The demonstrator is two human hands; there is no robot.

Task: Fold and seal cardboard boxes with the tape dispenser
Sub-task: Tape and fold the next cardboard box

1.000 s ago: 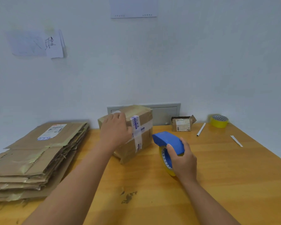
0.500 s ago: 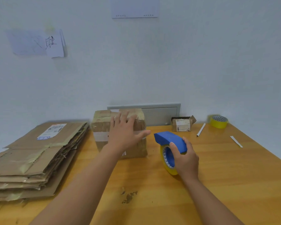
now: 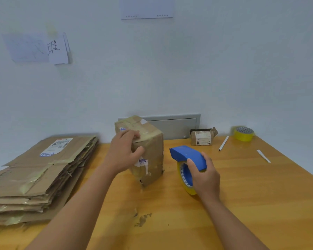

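A person's left hand (image 3: 124, 154) grips the upper corner of a taped cardboard box (image 3: 148, 152) standing mid-desk (image 3: 251, 195), fingers curled over its top. Just right of the box, the right hand (image 3: 205, 177) clasps a blue tape dispenser (image 3: 187, 161). Flattened cartons (image 3: 34, 177) lie stacked left of the box.

We are seeing the stack of flattened boxes (image 3: 40, 174) lying along the table's (image 3: 242, 204) left edge. The sealed box (image 3: 148, 152) is standing near the middle of the far edge, with the tape dispenser (image 3: 188, 165) sitting just right of it. The small box (image 3: 202, 137), pen (image 3: 223, 143) and tape roll (image 3: 244, 133) are lying toward the far right corner, the paper strip (image 3: 263, 156) nearer the right edge.
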